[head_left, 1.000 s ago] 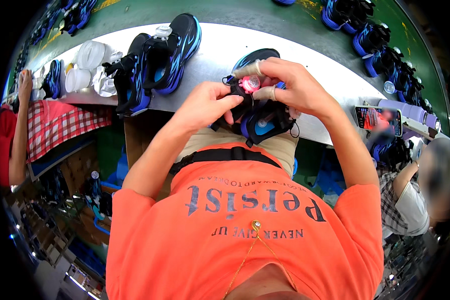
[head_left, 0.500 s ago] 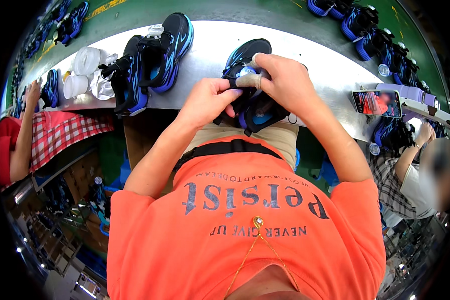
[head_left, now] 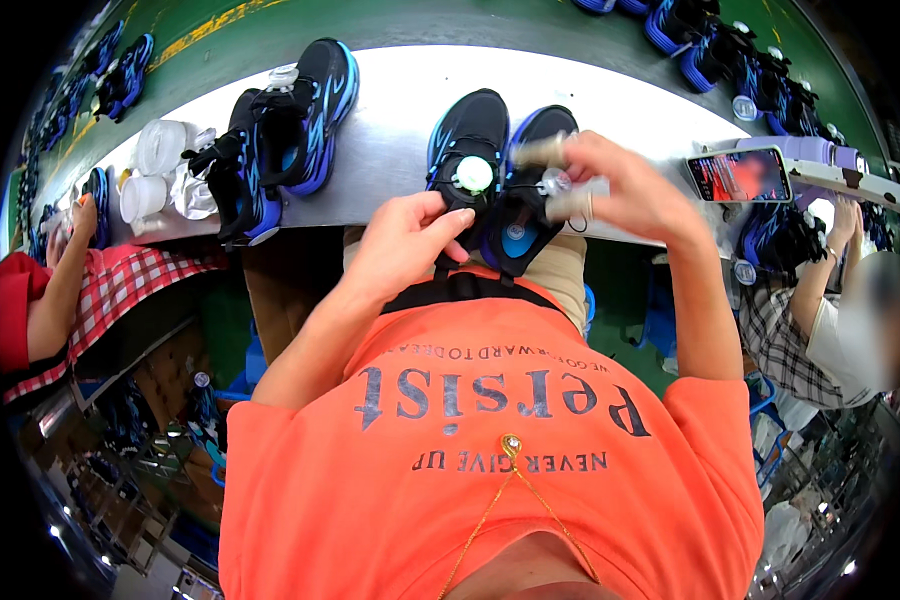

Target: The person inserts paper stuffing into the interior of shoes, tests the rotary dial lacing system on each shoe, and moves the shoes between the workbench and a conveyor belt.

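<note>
A pair of black sneakers with blue-purple soles lies side by side on the metal table, toes pointing away from me. My left hand (head_left: 410,232) grips the left sneaker (head_left: 475,125) by its collar, thumb and fingers closed at the edge. A round, pale dial (head_left: 474,174) shows on that sneaker's tongue. My right hand (head_left: 625,190) is smeared by motion over the right sneaker (head_left: 543,128). Its thumb and forefinger, in pale finger covers, stand apart around a clear dial (head_left: 554,181). Whether they touch it I cannot tell.
Another sneaker pair (head_left: 315,120) stands left on the metal table (head_left: 400,110), beside clear plastic tubs (head_left: 142,199) and crumpled wrapping (head_left: 200,190). A phone (head_left: 738,175) leans at the right. People work at both sides. More sneakers (head_left: 765,90) line the green surface beyond.
My right hand has left the left sneaker's dial and moved right, over the other sneaker. The left sneaker's dial now shows uncovered. My left hand stays at the collar.
</note>
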Tool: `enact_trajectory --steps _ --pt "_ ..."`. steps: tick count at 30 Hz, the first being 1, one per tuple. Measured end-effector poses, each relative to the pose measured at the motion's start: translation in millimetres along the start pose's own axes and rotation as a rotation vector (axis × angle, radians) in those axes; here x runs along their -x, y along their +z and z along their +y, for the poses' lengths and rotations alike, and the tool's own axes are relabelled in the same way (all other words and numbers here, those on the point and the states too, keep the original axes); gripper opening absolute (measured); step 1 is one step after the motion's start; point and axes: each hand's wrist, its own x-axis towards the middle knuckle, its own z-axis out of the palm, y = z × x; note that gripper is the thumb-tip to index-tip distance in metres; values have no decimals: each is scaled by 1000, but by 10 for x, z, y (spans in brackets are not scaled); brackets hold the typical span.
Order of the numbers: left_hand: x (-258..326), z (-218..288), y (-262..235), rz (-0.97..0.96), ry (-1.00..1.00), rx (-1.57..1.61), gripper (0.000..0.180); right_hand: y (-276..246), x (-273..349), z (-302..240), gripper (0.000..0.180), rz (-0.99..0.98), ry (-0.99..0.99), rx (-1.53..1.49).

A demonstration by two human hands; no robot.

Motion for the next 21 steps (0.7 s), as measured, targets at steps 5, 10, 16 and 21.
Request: enact_trajectory --steps 5,10,16,21 --pt "94 422 -71 334 492 -387 17 250 266 -76 37 205 146 84" --pt "288 567 264 -103 338 -67 14 221 373 -64 35 237 12 18" --pt "203 289 586 -299 -51 183 32 186 312 42 31 221 66 63" --pt "55 137 773 -206 -54 443 29 217 316 49 37 214 100 132"
